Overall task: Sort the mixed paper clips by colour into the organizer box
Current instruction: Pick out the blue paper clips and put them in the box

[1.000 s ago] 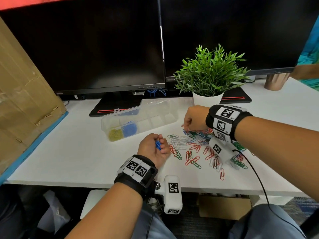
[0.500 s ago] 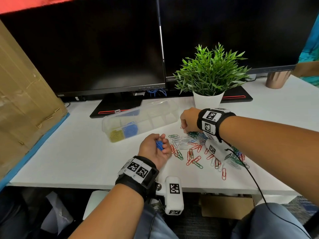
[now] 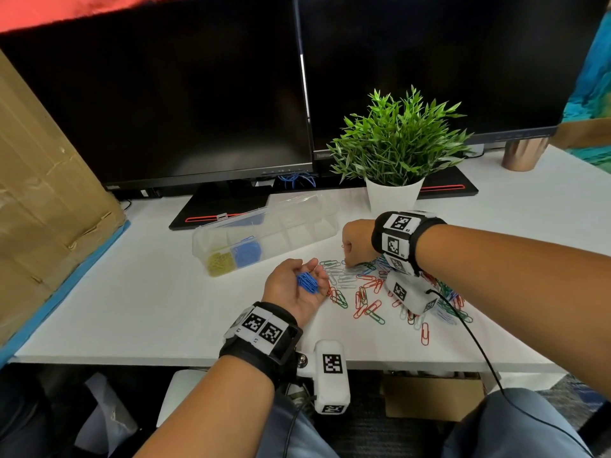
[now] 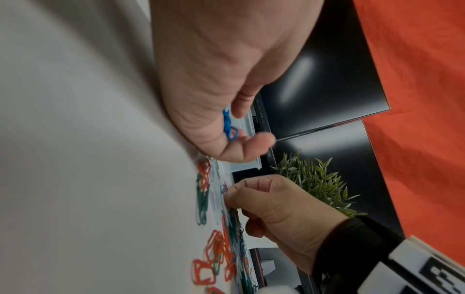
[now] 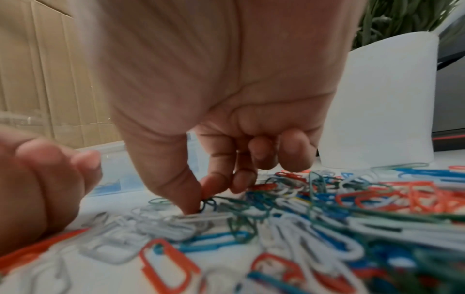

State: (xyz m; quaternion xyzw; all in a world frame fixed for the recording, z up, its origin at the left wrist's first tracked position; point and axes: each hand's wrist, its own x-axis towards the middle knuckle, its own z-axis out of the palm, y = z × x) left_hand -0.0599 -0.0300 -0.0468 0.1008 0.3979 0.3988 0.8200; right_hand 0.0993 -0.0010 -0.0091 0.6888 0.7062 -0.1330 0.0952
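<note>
My left hand (image 3: 296,287) lies palm up on the white desk, left of the mixed pile of paper clips (image 3: 367,287). Its fingers curl loosely round a small bunch of blue clips (image 3: 308,283), which also shows in the left wrist view as blue clips (image 4: 229,127). My right hand (image 3: 355,246) reaches down at the pile's far left edge, where thumb and forefinger pinch one blue clip (image 5: 207,202). The clear organizer box (image 3: 297,219) lies open beyond my left hand, with yellow clips (image 3: 220,262) and blue clips (image 3: 248,252) in its two left compartments.
A potted plant in a white pot (image 3: 393,196) stands just behind my right hand. Two dark monitors (image 3: 198,104) fill the back. A cardboard sheet (image 3: 43,209) leans along the left edge and a copper cup (image 3: 522,153) stands at the far right.
My right hand has shifted a little left and down onto the pile's edge. My left hand has stayed put, its fingers now uncurled enough to show more of the blue clips.
</note>
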